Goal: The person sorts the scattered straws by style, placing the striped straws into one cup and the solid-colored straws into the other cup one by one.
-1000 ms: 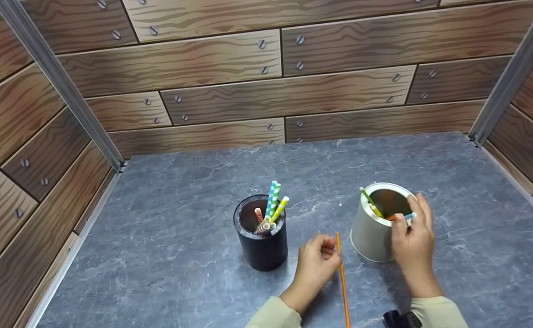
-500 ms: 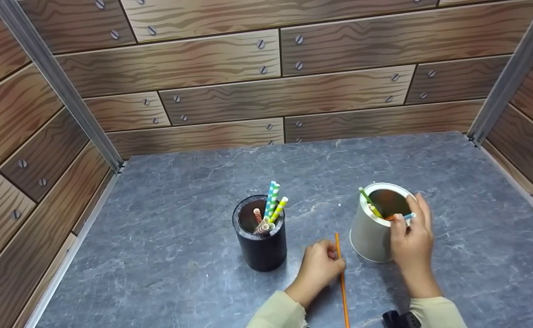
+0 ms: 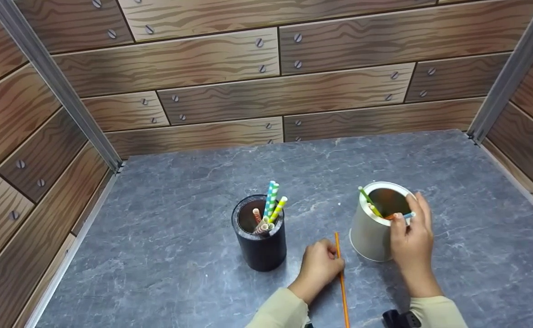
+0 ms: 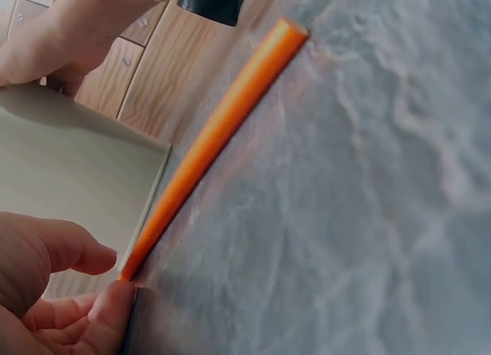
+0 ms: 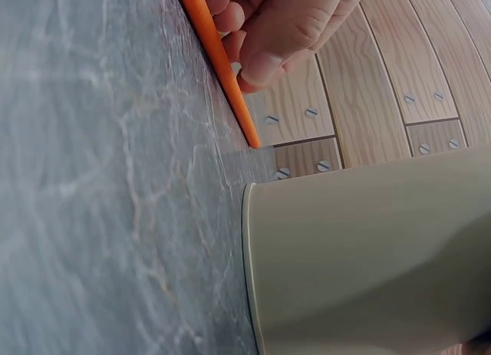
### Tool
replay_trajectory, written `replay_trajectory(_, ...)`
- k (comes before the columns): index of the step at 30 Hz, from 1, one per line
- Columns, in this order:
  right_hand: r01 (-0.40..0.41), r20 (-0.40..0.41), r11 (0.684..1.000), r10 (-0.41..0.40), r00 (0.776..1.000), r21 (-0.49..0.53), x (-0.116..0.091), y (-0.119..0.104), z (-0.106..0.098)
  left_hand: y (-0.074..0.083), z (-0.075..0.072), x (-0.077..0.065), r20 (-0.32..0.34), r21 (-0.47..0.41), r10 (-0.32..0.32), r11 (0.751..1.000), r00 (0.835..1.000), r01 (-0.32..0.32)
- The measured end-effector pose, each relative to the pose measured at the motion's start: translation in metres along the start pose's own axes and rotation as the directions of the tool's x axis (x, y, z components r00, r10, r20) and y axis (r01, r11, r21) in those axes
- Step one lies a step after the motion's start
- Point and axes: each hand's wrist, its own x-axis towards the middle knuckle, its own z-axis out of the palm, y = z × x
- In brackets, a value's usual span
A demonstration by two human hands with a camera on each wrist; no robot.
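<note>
An orange straw (image 3: 342,287) lies lengthwise on the grey marbled table (image 3: 166,237). My left hand (image 3: 318,266) is beside its far part, fingertips right at the straw. In the left wrist view a gap shows between the thumb (image 4: 96,257) and the curled fingers (image 4: 107,317). With fingers and thumb at the rim, my right hand (image 3: 414,246) holds a white cup (image 3: 370,237) that stands upright. Inside lean a green straw (image 3: 365,194), a yellow straw (image 3: 375,211) and other coloured ones; the right hand partly hides them.
Left of my left hand stands a black cup (image 3: 262,253) with several striped paper straws (image 3: 271,200) leaning in it. Wood-patterned walls (image 3: 230,100) rise behind the table and on both sides. A black device (image 3: 402,319) sits by the right wrist.
My left hand has shifted slightly right and nearer to me, its thumb now reaching over the orange straw. The right hand and the white cup keep their place.
</note>
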Motion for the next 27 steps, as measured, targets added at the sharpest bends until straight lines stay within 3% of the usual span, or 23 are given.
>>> replay_trajectory(6, 0.000, 0.001, 1.000, 0.000, 1.000, -0.006, 0.0004, 0.0001, -0.0002, 0.0012, 0.0012, 0.0024, 0.008, 0.053, -0.020, 0.998, 1.000, 0.019)
replay_trajectory(20, 0.006, 0.002, 1.000, -0.006, 1.000, -0.015, 0.0005, 0.0003, -0.0005, 0.0014, 0.0002, 0.0023, -0.004, 0.088, 0.017, 0.996, 1.000, -0.016)
replay_trajectory(27, 0.008, 0.003, 1.000, -0.008, 1.000, -0.022, 0.0009, 0.0005, -0.0011, 0.0059, 0.0001, 0.0052, 0.022, 0.168, 0.045, 0.985, 0.999, -0.048)
